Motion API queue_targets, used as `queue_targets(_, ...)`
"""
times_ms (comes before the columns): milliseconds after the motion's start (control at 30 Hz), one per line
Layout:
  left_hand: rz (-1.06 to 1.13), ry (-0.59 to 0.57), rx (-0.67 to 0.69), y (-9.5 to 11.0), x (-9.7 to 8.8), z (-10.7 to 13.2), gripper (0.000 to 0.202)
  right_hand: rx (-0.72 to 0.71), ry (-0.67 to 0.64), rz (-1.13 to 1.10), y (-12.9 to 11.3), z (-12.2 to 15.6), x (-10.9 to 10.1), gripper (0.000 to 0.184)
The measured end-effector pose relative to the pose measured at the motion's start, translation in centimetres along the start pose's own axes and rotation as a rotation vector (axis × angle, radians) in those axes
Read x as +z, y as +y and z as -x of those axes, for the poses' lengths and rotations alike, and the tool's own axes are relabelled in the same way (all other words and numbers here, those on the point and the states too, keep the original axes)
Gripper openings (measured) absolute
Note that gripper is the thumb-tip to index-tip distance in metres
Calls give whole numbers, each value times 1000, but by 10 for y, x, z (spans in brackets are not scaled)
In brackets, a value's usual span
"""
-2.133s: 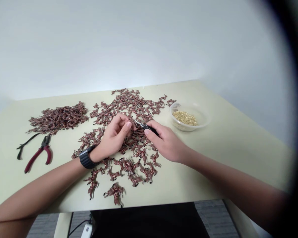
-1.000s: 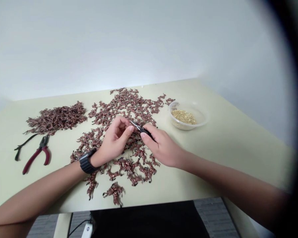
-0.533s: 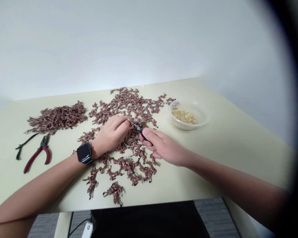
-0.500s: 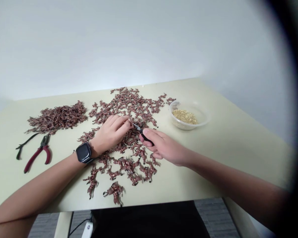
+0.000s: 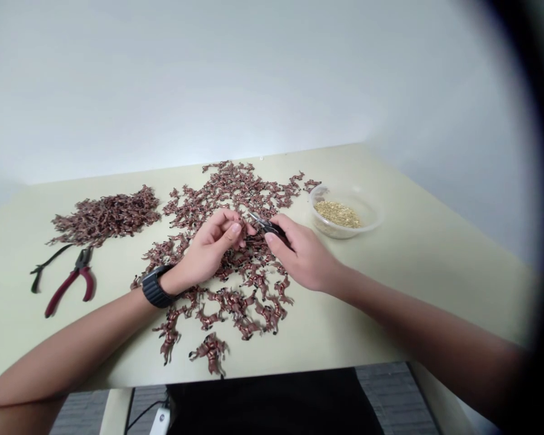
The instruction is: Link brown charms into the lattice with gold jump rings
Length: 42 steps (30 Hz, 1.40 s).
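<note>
My left hand (image 5: 212, 246) is over the middle pile, palm turned partly up, with thumb and fingers closed on a small brown horse figurine (image 5: 241, 222), mostly hidden by the fingers. My right hand (image 5: 304, 251) grips black-handled pliers (image 5: 275, 229), their metal tips pointing left, close to the left fingers. Whether the tips touch the figurine I cannot tell. Beneath both hands spreads a loose pile of brown horse figurines (image 5: 236, 305), shiny and copper-toned in places.
A denser heap of brown figurines (image 5: 106, 216) lies at the left. Before it are red-handled pliers (image 5: 72, 281) and a thin black tool (image 5: 49, 266). A clear plastic bowl (image 5: 372, 220) holding small gold-coloured pieces (image 5: 338, 214) stands at the right on the pale table (image 5: 344, 338).
My left wrist has rolled, turning the palm upward and the watch face out of sight. My right hand has shifted slightly right and up, drawing the pliers' tips off the left fingertips.
</note>
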<state>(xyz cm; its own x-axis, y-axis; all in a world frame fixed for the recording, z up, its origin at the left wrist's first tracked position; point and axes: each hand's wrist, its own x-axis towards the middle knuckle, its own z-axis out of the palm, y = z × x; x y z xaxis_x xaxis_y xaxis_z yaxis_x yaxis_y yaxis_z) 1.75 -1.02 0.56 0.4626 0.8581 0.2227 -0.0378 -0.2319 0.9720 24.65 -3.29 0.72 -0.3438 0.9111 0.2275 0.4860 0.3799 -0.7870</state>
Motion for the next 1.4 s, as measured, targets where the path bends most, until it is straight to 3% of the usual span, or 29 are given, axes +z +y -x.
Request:
queue_targets(233,137,-8,-67,1,1,3,23,-150,1,163,6,0,0,27)
queue_targets(500,182,-7,-88,0,2,4,21,-155,-23,190,8,-2,-1,27)
queue_targets(900,-179,207,128,-5,12,7,19,-10,-104,-1,-9,5,6,27)
queue_targets(1167,-196,256,73,-5,7,2,23,28,-51,-49,-5,3,3,27)
queue_targets(1300,-320,256,3,-3,-2,0,24,-57,54,99,5,-1,-1,27)
queue_targets(1400,-323,193,-51,-1,-4,1,27,-126,79,218,12,-4,-4,31)
